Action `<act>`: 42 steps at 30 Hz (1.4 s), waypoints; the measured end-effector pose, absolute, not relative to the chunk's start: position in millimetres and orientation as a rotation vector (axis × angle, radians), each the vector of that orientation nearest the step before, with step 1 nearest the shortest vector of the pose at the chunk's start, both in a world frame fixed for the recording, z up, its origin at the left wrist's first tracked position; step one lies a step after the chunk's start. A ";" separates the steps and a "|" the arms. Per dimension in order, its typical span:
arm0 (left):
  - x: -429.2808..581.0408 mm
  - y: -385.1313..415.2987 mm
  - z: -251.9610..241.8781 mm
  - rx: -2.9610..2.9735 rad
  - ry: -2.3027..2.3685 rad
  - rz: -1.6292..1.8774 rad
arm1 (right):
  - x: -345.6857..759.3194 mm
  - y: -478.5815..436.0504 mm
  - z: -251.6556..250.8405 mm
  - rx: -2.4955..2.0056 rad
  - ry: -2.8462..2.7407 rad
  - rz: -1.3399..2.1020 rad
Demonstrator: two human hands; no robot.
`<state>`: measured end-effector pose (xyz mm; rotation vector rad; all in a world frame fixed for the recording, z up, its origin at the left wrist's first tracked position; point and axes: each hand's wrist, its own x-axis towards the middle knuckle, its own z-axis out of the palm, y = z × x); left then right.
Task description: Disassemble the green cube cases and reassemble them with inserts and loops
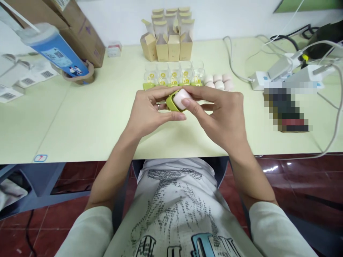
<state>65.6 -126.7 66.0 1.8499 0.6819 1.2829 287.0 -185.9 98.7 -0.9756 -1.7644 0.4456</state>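
Observation:
My left hand holds a small yellow-green holder between its fingers and thumb, above the table's front part. My right hand grips a pale pink rounded piece, its thumb pressed on the front. The pink piece sits partly inside the green holder, tilted. Just beyond my hands stands a row of clear plastic covers with yellow prints, and green pieces lie at their near edge. To the right of these, several pale pink rounded pieces are grouped together.
Open yellowish cartons stand near the wall. A blue cup and cardboard boxes are at the left. On the right lie white power strips, cables and a blurred dark object. The pale table's front edge runs before my body.

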 end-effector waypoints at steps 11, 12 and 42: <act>67.9 -126.2 60.1 1.847 0.811 1.344 | 286.6 -176.7 89.3 -0.983 -1.822 0.495; 68.9 -125.6 59.3 1.857 0.809 1.366 | 286.8 -175.4 89.0 -0.982 -1.815 0.499; 77.1 -139.2 73.3 1.765 0.839 1.457 | 276.3 -157.0 73.5 -0.840 -1.678 0.291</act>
